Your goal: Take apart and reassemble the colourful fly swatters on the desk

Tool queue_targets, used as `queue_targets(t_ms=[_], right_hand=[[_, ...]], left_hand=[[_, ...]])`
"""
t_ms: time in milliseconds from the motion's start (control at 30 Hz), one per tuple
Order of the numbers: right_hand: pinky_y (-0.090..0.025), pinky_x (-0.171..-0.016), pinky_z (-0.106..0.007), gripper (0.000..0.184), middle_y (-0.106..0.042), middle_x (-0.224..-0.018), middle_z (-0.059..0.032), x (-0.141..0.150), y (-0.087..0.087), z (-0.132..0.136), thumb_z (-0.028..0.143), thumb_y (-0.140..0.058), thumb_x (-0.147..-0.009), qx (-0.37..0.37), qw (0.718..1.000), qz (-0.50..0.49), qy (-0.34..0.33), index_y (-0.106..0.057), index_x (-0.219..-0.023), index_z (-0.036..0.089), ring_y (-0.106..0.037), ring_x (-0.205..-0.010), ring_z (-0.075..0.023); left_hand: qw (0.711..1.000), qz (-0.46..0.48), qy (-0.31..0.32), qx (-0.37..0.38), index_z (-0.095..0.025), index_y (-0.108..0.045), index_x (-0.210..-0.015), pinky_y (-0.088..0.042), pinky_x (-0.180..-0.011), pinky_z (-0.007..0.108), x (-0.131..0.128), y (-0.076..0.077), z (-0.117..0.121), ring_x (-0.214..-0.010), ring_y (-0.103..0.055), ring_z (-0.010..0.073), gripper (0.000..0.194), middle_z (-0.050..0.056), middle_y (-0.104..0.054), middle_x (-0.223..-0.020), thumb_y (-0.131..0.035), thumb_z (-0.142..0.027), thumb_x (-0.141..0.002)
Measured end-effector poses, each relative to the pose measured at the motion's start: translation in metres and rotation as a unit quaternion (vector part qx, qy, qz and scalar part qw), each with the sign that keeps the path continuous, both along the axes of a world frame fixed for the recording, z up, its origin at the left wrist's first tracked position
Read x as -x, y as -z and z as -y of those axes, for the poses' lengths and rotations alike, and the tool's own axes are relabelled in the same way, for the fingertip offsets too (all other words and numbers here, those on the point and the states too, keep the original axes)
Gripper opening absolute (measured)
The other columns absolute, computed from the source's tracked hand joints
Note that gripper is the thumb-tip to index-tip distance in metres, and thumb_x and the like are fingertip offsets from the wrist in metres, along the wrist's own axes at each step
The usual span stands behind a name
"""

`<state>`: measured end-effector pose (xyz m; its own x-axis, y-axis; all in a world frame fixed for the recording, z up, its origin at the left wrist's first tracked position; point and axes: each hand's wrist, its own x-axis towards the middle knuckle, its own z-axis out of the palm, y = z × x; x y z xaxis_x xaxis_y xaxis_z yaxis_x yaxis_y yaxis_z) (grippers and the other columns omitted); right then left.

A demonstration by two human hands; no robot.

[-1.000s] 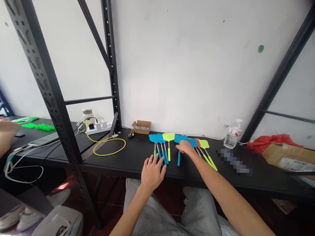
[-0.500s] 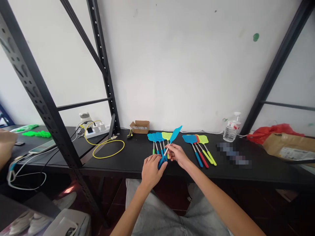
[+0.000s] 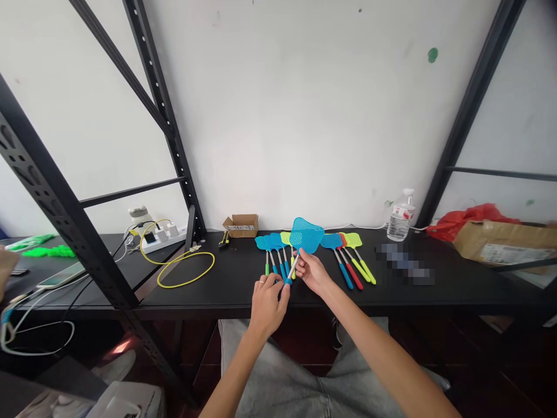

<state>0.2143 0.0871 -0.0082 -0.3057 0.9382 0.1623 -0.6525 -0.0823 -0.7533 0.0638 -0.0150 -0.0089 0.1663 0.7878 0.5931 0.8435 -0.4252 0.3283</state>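
Both of my hands hold one blue fly swatter, its mesh head raised and turned flat toward me. My left hand is closed around its blue handle end, which the fingers mostly hide. My right hand pinches the silver shaft just below the head. Behind it, a group of fly swatters, mostly blue with one yellow-green head, lies on the black table. To the right lies a second group, with a blue swatter, a red handle and yellow-green swatters.
An open cardboard box stands by the wall, beside a black and yellow tool. A yellow cable loops at left near a power strip. A water bottle and a larger carton are at right. Another person's hand shows far left.
The held swatter has rotated about its shaft, so its head, edge-on before, now shows its broad mesh face. Both hands keep hold of it. The camera view has shifted slightly.
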Motion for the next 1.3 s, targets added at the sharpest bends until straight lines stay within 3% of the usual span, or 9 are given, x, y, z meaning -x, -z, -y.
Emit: queue_targets(t_ms=[133,233,400,567,733,867,1033,1133,1300], right_hand=[[-0.031,-0.046,-0.023,0.032,-0.043,-0.055,0.0049,0.000,0.002,0.008,0.047,-0.077,-0.075,-0.048,0.997,0.064,0.018,-0.070,-0.078,0.015,-0.036,-0.047,-0.0067],[-0.032,-0.048,-0.025,0.034,-0.045,-0.051,0.0038,0.003,0.002,0.020,0.049,-0.075,-0.076,-0.094,0.985,0.145,-0.003,-0.070,-0.073,0.015,-0.040,-0.047,-0.0081],[-0.030,-0.046,-0.024,0.044,-0.048,-0.051,0.0031,0.012,0.006,0.028,0.058,-0.069,-0.077,-0.114,0.974,0.198,0.003,-0.066,-0.071,0.015,-0.041,-0.045,-0.0084],[-0.030,-0.041,-0.024,0.051,-0.045,-0.049,0.0034,0.017,0.005,0.012,0.067,-0.070,-0.070,-0.076,0.981,0.170,0.060,-0.057,-0.063,0.018,-0.038,-0.041,-0.0080],[-0.032,-0.041,-0.023,0.050,-0.043,-0.052,0.0040,0.004,-0.011,-0.010,0.065,-0.076,-0.065,-0.049,0.980,0.142,0.129,-0.057,-0.065,0.019,-0.039,-0.045,-0.0081],[-0.032,-0.039,-0.022,0.046,-0.045,-0.054,0.0041,-0.024,-0.022,-0.032,0.061,-0.076,-0.065,-0.027,0.973,0.124,0.192,-0.056,-0.069,0.020,-0.040,-0.046,-0.0086],[-0.032,-0.039,-0.020,0.043,-0.044,-0.055,0.0042,-0.071,-0.034,-0.053,0.057,-0.079,-0.066,0.007,0.958,0.114,0.264,-0.055,-0.069,0.020,-0.039,-0.047,-0.0081],[-0.032,-0.039,-0.020,0.044,-0.043,-0.055,0.0048,-0.081,-0.042,-0.054,0.056,-0.080,-0.065,0.012,0.957,0.109,0.268,-0.056,-0.068,0.020,-0.040,-0.048,-0.0074],[-0.034,-0.041,-0.022,0.042,-0.046,-0.058,0.0043,-0.063,-0.048,-0.041,0.057,-0.077,-0.068,0.002,0.967,0.101,0.234,-0.057,-0.071,0.020,-0.042,-0.047,-0.0078]], left_hand=[[0.994,0.065,0.034,0.078,-0.020,-0.058,-0.081,-0.034,-0.063,0.028,-0.015,-0.003,0.005,-0.068,-0.052,0.0171,0.027,0.002,-0.058,-0.072,-0.041,-0.035,-0.096],[0.969,0.173,0.085,0.154,-0.021,-0.055,-0.089,-0.027,-0.052,0.024,-0.022,-0.002,0.006,-0.053,-0.045,0.0134,0.029,-0.003,-0.051,-0.060,-0.040,-0.044,-0.096],[0.920,0.318,0.130,0.189,-0.019,-0.048,-0.076,-0.029,-0.051,0.022,-0.024,0.001,-0.001,-0.047,-0.041,0.0101,0.043,-0.003,-0.049,-0.051,-0.035,-0.055,-0.096],[0.907,0.329,0.159,0.210,-0.018,-0.050,-0.075,-0.032,-0.051,0.023,-0.019,0.000,-0.015,-0.044,-0.039,0.0096,0.045,-0.004,-0.047,-0.045,-0.034,-0.055,-0.096],[0.896,0.315,0.208,0.233,-0.018,-0.051,-0.074,-0.033,-0.051,0.023,-0.026,-0.013,-0.038,-0.042,-0.039,0.0100,0.044,-0.004,-0.049,-0.044,-0.037,-0.055,-0.094],[0.885,0.306,0.244,0.251,-0.018,-0.050,-0.070,-0.033,-0.053,0.024,-0.040,-0.016,-0.047,-0.042,-0.040,0.0099,0.044,-0.003,-0.048,-0.043,-0.038,-0.054,-0.093],[0.845,0.316,0.312,0.297,-0.019,-0.051,-0.069,-0.035,-0.057,0.025,-0.050,-0.011,-0.043,-0.043,-0.038,0.0098,0.041,-0.005,-0.046,-0.043,-0.040,-0.050,-0.093],[0.836,0.323,0.316,0.312,-0.019,-0.050,-0.067,-0.035,-0.058,0.025,-0.048,-0.011,-0.042,-0.043,-0.038,0.0099,0.038,-0.005,-0.044,-0.042,-0.042,-0.047,-0.092],[0.840,0.337,0.287,0.312,-0.018,-0.051,-0.063,-0.032,-0.055,0.024,-0.043,-0.008,-0.044,-0.043,-0.039,0.0097,0.042,-0.004,-0.044,-0.042,-0.042,-0.048,-0.092]])
